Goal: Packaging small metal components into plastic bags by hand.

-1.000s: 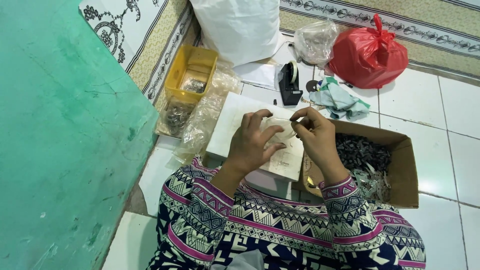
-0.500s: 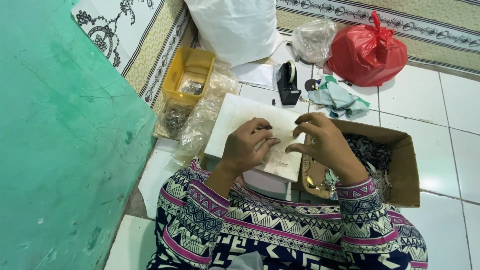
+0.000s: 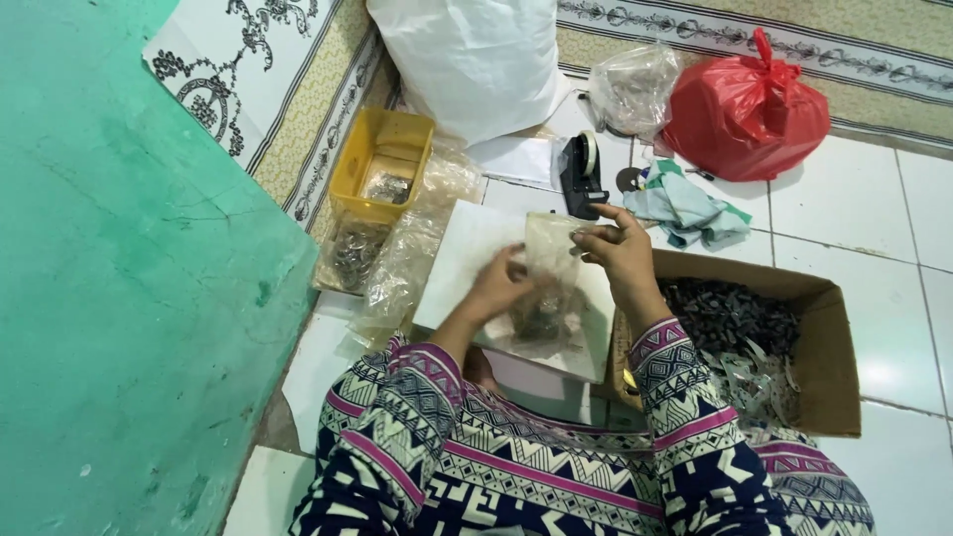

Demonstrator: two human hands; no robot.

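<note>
Left hand: just left of picture centre, fingers curled inward toward 3 o'clock, grip closed in a pinch.
Left forearm: rises from the 6 o'clock edge toward 1 o'clock, covered in a patterned sleeve to the wrist.
Right hand: just right of centre, higher than the left, back of hand up, fingers reaching toward 9 o'clock, grip closed in a pinch.
Right forearm: comes from 5 o'clock toward 11 o'clock, patterned sleeve, wrist bent.
Spacing: hands near each other, not touching.
</note>
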